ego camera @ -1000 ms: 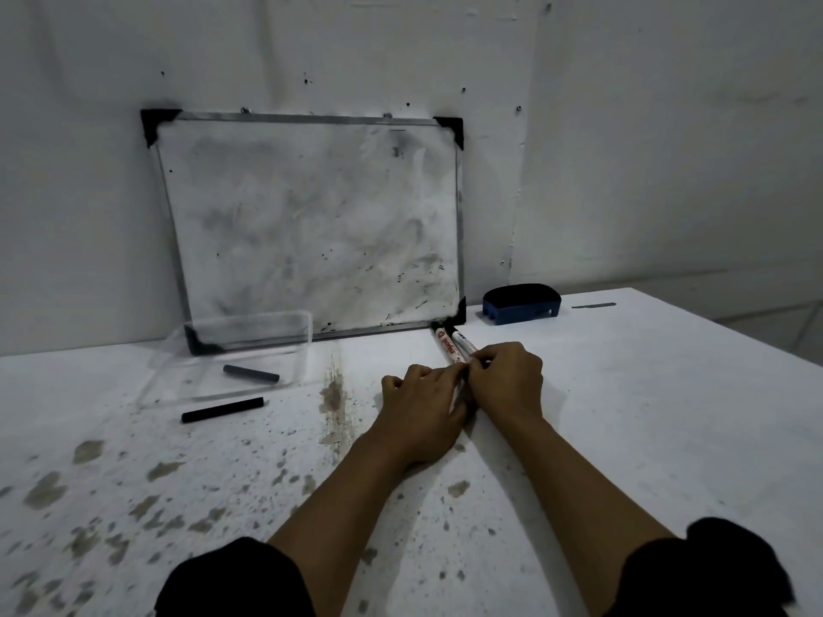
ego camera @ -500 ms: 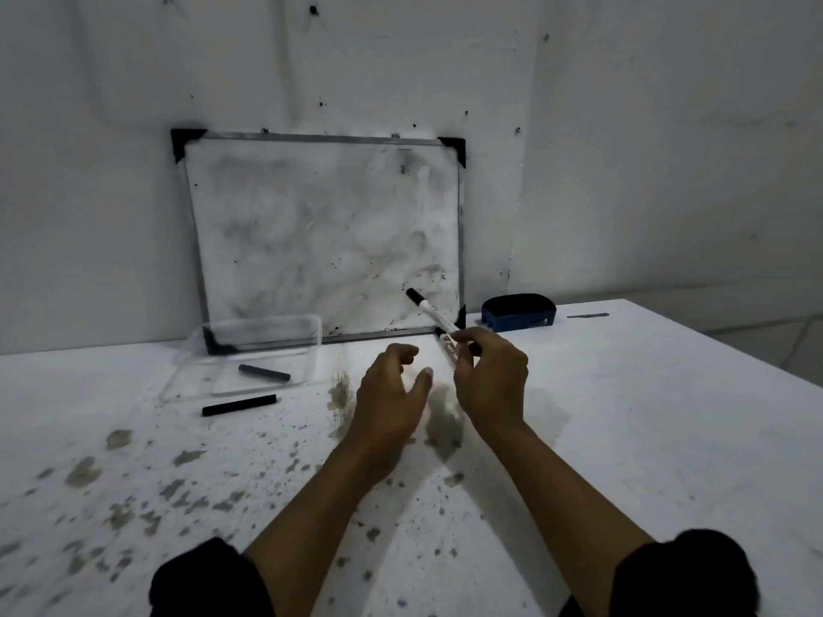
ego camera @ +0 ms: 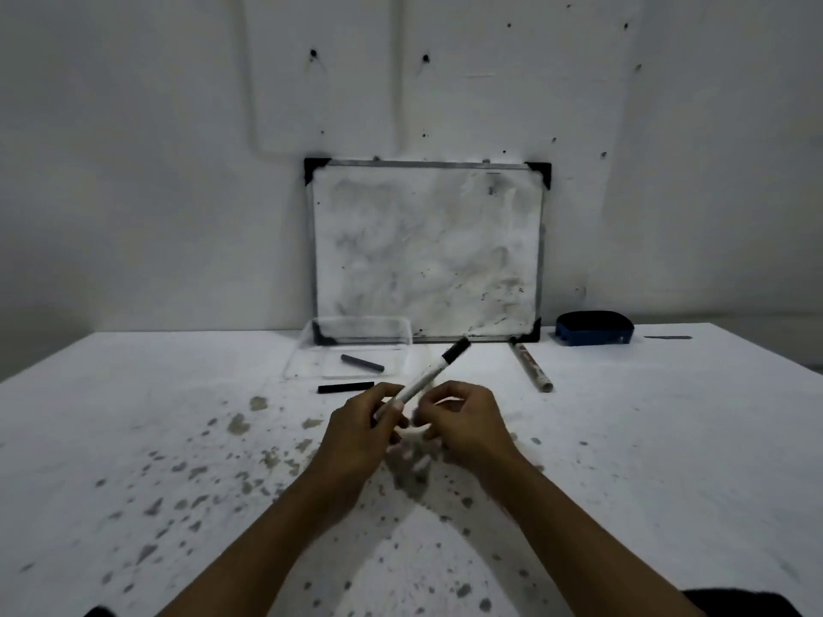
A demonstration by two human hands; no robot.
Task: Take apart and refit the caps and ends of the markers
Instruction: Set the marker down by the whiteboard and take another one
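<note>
A white marker with a black cap [ego camera: 434, 371] is held above the table, its capped end pointing up and to the right. My left hand [ego camera: 363, 427] grips its lower barrel. My right hand [ego camera: 463, 416] is curled close by at the marker's bottom end; whether it touches that end is hidden. A second marker [ego camera: 532, 367] lies on the table to the right, below the whiteboard. A loose black piece [ego camera: 345, 387] lies on the table, and another dark piece [ego camera: 361, 363] lies inside a clear plastic tray [ego camera: 307, 349].
A smudged whiteboard [ego camera: 427, 251] leans against the wall at the table's back edge. A blue eraser [ego camera: 594, 334] sits to its right, with a thin dark strip [ego camera: 667, 337] farther right. The white table [ego camera: 133, 438] is speckled with stains.
The marker passed from my right hand to my left hand and came nearer to me. The second marker stayed on the table. The view swung left and up.
</note>
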